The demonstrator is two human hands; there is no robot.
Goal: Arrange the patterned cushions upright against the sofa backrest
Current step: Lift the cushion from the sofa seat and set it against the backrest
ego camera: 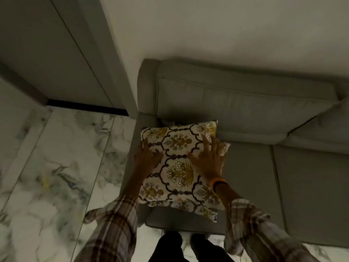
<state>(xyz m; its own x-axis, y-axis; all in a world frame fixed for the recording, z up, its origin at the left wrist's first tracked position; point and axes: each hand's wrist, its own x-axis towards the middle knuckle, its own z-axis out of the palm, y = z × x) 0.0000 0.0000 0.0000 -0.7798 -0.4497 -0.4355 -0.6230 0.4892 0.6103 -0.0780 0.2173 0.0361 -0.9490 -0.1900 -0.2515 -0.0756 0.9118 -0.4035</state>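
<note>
Patterned cushion [177,165] lies flat at the left end of the sofa seat [249,186], just beside the armrest [136,148], cream cover with dark lattice and yellow-olive floral motifs; not upright, its far edge is near the base of the backrest [245,103] but contact can't be confirmed; a second patterned cushion [204,210] seems to lie under it, corner and edge showing at the near right, stack overhanging toward the seat front; left hand [146,157] on the cushion's left edge, fingers spread and curled over the side, palm down; right hand [209,159] pressed flat on the top face near the right edge, fingers splayed, not closed round anything; orange band [218,181] on the right wrist; both arms in plaid sleeves [113,227]; no brand, label or readable writing anywhere on cushion or sofa; frame is dim and motion-blurred, fine print would not resolve; sofa is grey-green, set against a plain wall [226,25]; marble-pattern floor tiles [52,157] to the left; dark trousers [170,246] at the bottom edge.
</note>
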